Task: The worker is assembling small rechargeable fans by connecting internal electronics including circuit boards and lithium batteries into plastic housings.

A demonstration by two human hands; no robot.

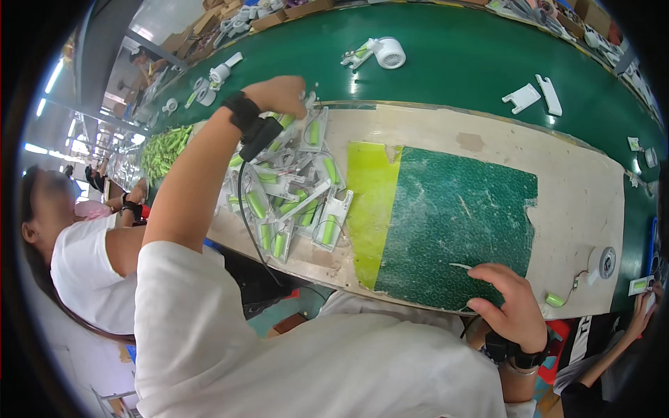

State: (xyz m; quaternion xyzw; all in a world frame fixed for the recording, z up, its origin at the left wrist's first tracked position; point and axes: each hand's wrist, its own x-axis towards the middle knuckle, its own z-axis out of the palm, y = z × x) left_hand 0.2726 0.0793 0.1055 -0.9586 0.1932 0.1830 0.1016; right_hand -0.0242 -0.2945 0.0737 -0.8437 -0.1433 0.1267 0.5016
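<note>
My left hand (280, 95) reaches over the far edge of a pile of clear-white plastic casings (334, 212), each with a green cylindrical battery and thin wires. Its fingers are bent down and close together; what is in them, if anything, is hidden. My right hand (514, 304) hovers at the near right corner of a dark green mat (460, 216), thumb and index finger apart, nothing between them. A thin whitish strip (460, 265) shows by the index fingertip. A yellow-green sheet (371, 209) borders the mat's left side.
A white round fan part (389, 53) and two white plastic shells (523, 97) rest on the green bench beyond the board. Near the right end sits a fan head (603, 263) wired to a green battery (555, 299). Green batteries (164, 153) heap at left. Co-workers sit on both sides.
</note>
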